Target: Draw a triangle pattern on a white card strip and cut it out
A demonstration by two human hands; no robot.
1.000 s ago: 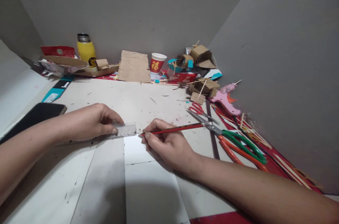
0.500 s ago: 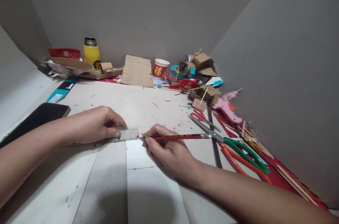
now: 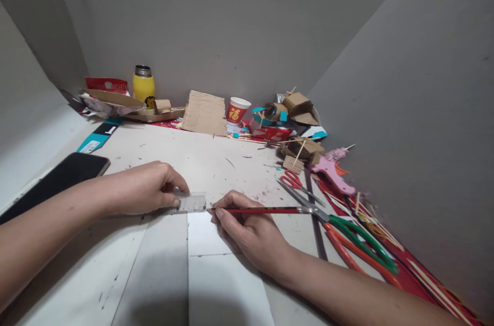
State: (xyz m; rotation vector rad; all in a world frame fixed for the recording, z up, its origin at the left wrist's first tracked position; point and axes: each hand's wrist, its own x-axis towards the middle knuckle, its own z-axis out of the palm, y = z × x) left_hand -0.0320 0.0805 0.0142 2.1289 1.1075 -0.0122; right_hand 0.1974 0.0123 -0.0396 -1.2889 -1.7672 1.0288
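Note:
My left hand (image 3: 160, 189) is closed on a clear plastic ruler (image 3: 195, 201), thumb and fingers pressing it down across the far edge of a white paper strip (image 3: 216, 279). In my right hand (image 3: 247, 223) is a red and black pencil (image 3: 266, 210), pinched near its point and lying almost level. The pencil's tip meets the ruler's right end. A short dark line crosses the white strip below the ruler. Part of the ruler is hidden under my left hand.
A black phone (image 3: 57, 179) lies left, beside my forearm. Scissors with green and orange handles (image 3: 363, 243), small red scissors (image 3: 291, 179) and a pink glue gun (image 3: 332, 169) lie right. Along the back stand a yellow bottle (image 3: 143, 88), cardboard (image 3: 204, 112) and a paper cup (image 3: 237, 111).
The whole view has shifted slightly, so everything sits a little lower and further right. Both hands keep their hold on the ruler and the pencil, with hardly any movement between them.

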